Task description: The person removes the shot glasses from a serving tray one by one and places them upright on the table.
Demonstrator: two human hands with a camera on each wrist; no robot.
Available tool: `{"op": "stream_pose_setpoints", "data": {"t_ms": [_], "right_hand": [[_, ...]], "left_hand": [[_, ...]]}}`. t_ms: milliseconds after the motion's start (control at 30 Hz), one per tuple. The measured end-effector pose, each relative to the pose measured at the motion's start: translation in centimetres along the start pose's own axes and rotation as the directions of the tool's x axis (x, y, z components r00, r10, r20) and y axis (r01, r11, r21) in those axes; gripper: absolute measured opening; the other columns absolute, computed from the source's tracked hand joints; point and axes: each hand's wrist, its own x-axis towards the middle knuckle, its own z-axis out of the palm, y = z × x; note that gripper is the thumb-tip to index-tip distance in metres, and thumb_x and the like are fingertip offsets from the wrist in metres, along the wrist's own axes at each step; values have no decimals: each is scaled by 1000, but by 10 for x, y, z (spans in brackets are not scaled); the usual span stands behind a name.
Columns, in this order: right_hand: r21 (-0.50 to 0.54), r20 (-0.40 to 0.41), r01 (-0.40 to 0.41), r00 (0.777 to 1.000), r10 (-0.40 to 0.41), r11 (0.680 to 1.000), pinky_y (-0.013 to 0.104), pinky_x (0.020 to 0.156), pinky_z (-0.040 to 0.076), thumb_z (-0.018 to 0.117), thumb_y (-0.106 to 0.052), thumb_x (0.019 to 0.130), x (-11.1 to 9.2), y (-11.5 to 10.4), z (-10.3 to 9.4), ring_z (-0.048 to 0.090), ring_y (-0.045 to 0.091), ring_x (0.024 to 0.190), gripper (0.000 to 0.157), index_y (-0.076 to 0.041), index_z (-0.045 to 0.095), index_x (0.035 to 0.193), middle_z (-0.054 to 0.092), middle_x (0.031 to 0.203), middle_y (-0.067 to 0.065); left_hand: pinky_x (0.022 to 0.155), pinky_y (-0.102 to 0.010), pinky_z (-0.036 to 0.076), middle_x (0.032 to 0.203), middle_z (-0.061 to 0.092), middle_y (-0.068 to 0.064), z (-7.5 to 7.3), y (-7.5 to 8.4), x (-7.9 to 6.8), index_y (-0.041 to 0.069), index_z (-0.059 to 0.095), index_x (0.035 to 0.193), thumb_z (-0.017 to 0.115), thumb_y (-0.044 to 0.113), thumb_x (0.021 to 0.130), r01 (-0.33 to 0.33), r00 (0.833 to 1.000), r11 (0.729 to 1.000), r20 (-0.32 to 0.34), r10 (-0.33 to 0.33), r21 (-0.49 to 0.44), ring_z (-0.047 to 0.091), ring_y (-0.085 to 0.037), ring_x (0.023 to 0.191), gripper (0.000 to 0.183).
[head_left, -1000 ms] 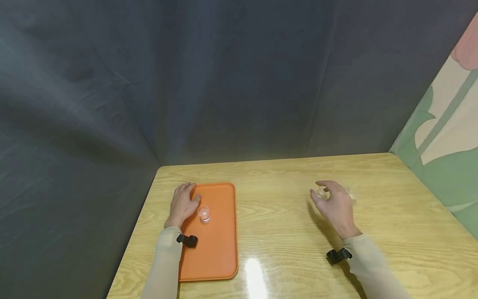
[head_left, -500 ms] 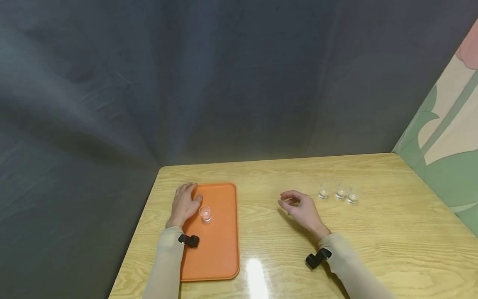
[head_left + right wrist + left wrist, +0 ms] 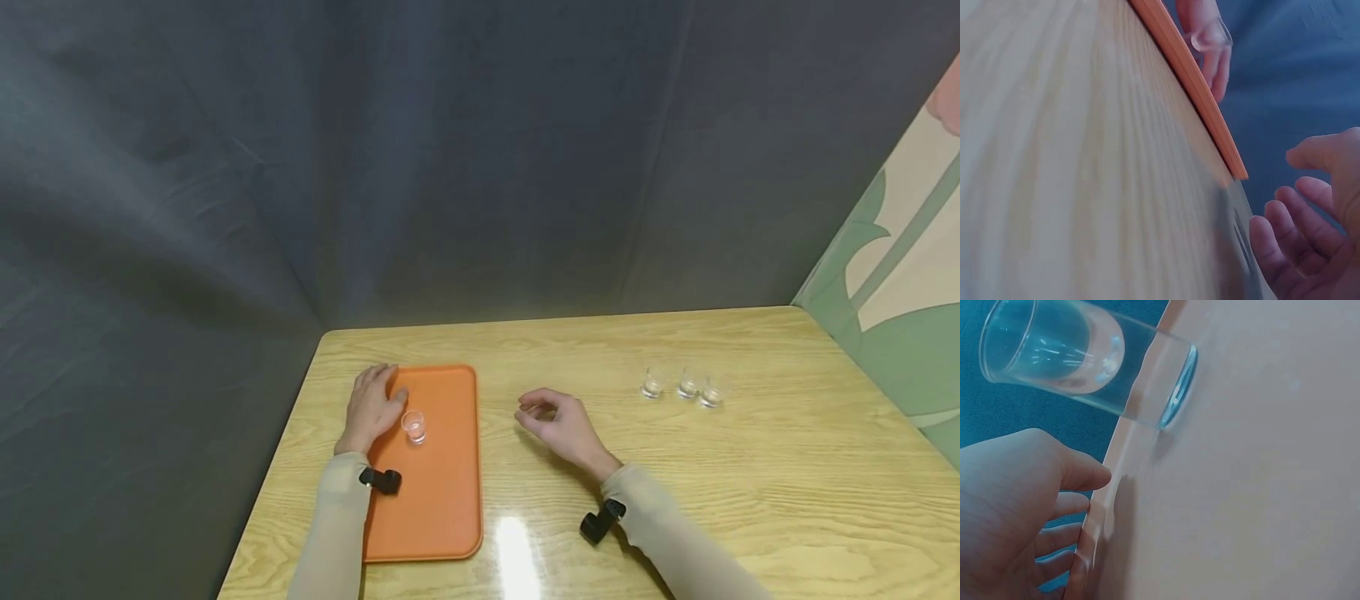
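Note:
On an orange tray (image 3: 442, 500) stands a small clear shot glass (image 3: 414, 429), upright, with a thick base. My left hand (image 3: 369, 414) rests at the tray's far left edge, fingers relaxed by the rim and thumb pointing toward the glass. In the left wrist view the glass (image 3: 1094, 356) stands just beyond the thumb, apart from it. Over the wood table, right of the tray, hovers my right hand (image 3: 561, 427), holding nothing. Its fingers (image 3: 1288, 234) are loosely bent, with a gap to the thumb, in the right wrist view.
Three more clear shot glasses stand close together at the back right: a left one (image 3: 652, 386), a middle one (image 3: 687, 386) and a right one (image 3: 711, 394). A dark curtain (image 3: 480, 167) borders the table's back and left. A patterned wall (image 3: 911, 275) is at right.
My right hand has come away from the shot glasses at the right and travelled left toward the tray, empty. The left hand and the glass on the tray have stayed in place.

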Motion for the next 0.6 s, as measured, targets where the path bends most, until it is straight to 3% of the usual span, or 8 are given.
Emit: {"op": "stream_pose_setpoints", "data": {"t_ms": [333,600], "right_hand": [[55,59,68,996,-71,996,26,80,59,81,-18,93,4,-16,30,72,11,87,23,-7,79,113,79,101,2],[104,100,152,982,-163,983,29,82,63,80,-14,94,6,-32,52,73,14,90,24,-2,78,114,80,106,10]], "left_hand": [[128,-63,29,165,43,-23,0,0,1,3,51,156,62,26,104,-2,1000,1000,0,2,-3,32,-45,157,58],[128,-63,29,164,44,-24,0,-1,1,2,51,156,61,26,105,-2,1000,1000,-2,2,5,33,-45,157,57]]}}
